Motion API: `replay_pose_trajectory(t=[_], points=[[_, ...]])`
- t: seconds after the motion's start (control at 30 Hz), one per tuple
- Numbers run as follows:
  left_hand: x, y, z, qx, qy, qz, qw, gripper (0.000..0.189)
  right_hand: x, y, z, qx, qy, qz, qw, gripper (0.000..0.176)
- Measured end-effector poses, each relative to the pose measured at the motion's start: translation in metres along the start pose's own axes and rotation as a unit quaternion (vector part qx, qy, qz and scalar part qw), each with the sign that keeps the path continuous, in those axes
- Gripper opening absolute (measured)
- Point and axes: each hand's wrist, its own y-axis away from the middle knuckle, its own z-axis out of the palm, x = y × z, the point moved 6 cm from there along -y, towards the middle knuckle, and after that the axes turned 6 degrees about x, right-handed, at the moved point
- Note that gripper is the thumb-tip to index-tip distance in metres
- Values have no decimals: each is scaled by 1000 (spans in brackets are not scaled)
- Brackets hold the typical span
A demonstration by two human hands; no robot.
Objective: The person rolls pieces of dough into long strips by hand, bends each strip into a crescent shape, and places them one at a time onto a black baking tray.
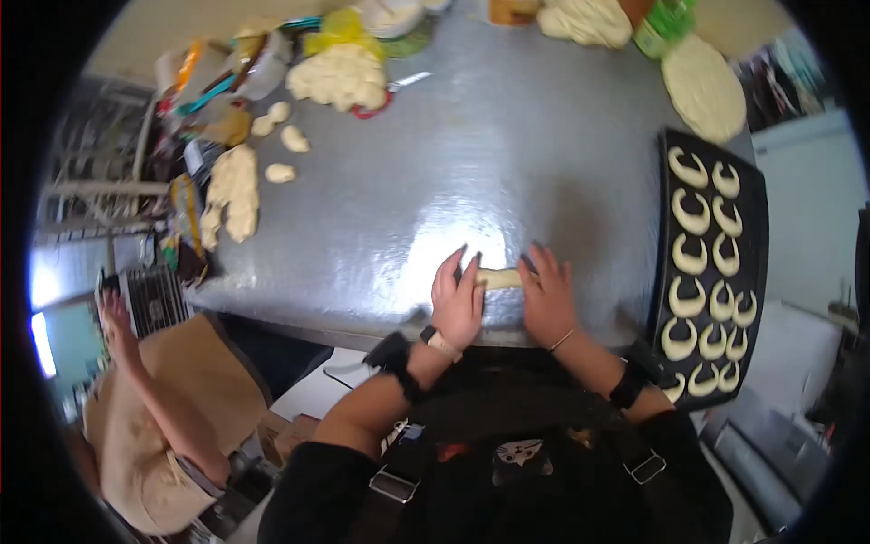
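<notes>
A short roll of pale dough (500, 278) lies crosswise on the metal table near its front edge. My left hand (457, 297) rests over the left end of the dough, its fingers stretched forward and partly spread. Over the right end lies my right hand (549, 299), also with fingers extended and apart. Both ends of the roll are partly hidden beneath my fingers, while its middle shows between the hands.
A black tray (664, 213) of crescent-shaped dough pieces stands to the right. Larger dough masses (340, 77) and smaller lumps (281, 172) sit at the left, near a red-handled tool (372, 111). A dough disc (704, 89) lies back right. Another person (172, 426) is at left.
</notes>
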Motion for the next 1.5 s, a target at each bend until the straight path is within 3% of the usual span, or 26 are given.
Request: replay_pose_trajectory(t=[0.03, 0.1, 0.17, 0.23, 0.3, 0.37, 0.4, 0.43, 0.47, 0.5, 0.57, 0.63, 0.7, 0.77, 0.8, 0.87, 0.93, 0.97, 1.03, 1.1, 1.17, 1.2, 1.27, 1.33, 1.37, 1.5], points=[[12, 1, -1, 13, 21, 27, 999, 53, -7, 1, 1, -19, -12, 19, 1000, 54], [21, 10, 36, -104, 35, 40, 993, 60, -19, 12, 33, -19, -100, 40, 994, 59], [-6, -52, 63, -149, -146, 0, 978, 68, 9, -47, 47, -22, 13, 101, 995, 62], [-33, -150, 63, 95, -188, 33, 977, 68, 47, -145, 36, 72, 93, 143, 983, 65], [-34, -235, 48, 151, -168, 49, 973, 67, 77, -222, 18, 214, 76, 160, 961, 69], [-31, -223, 64, 120, -141, 204, 961, 65, 79, -199, 34, 139, 52, 36, 988, 71], [-28, -187, 71, 15, -137, 196, 971, 67, 76, -174, 33, 99, 38, -28, 994, 72], [-19, -124, 68, -91, -135, 186, 969, 70, 65, -120, 25, 8, 36, -27, 999, 76], [-12, -68, 55, -119, -101, 120, 980, 81, 55, -72, 10, -82, -11, -1, 997, 80], [-19, -15, 50, -155, -110, 77, 979, 88, 46, -18, 3, -89, -17, 20, 996, 82], [-6, 2, 36, -184, -211, 82, 956, 88, 47, -5, -9, -74, 0, 59, 996, 85], [-27, -65, 38, -125, -306, -16, 944, 83, 77, -47, 4, -32, 45, 96, 994, 86], [-69, -167, 32, 81, -255, 25, 963, 84, 121, -137, -6, 79, 69, 120, 987, 88], [-80, -205, 25, 99, -207, 95, 969, 82, 153, -194, -5, 180, 93, 110, 973, 89], [-74, -216, 23, 107, -179, 131, 969, 82, 151, -179, 0, 117, 86, 91, 985, 90], [-63, -124, 21, -90, -268, 154, 947, 85, 134, -100, -2, -16, 71, 48, 996, 92], [-83, -17, 11, -157, -225, 55, 960, 89, 110, 2, -20, -101, 28, 75, 992, 94], [-77, 13, 1, -193, -205, 13, 959, 85, 116, 1, -25, -102, 33, 90, 990, 95], [-83, -23, -1, -241, -292, -39, 925, 80, 118, 9, -24, -116, 32, 122, 985, 95], [-114, -106, -5, -28, -328, 117, 937, 81, 161, -67, -24, -21, 104, 158, 982, 91], [-118, -196, -9, 79, -270, 105, 954, 79, 193, -138, -31, 98, 133, 167, 972, 88], [-120, -188, -10, 84, -246, 115, 959, 79, 196, -152, -34, 173, 127, 150, 965, 87], [-111, -172, -8, 95, -192, 142, 966, 79, 180, -115, -15, 63, 125, 107, 984, 87], [-110, -91, -9, -87, -186, 74, 976, 86, 148, -37, -15, -36, 107, 92, 989, 87], [-113, -47, -10, -92, -151, 83, 981, 89, 132, 0, -18, -81, 91, 94, 988, 87], [-56, 21, -22, -100, -169, -30, 980, 96, 92, 54, -35, -78, 57, 160, 982, 85]])
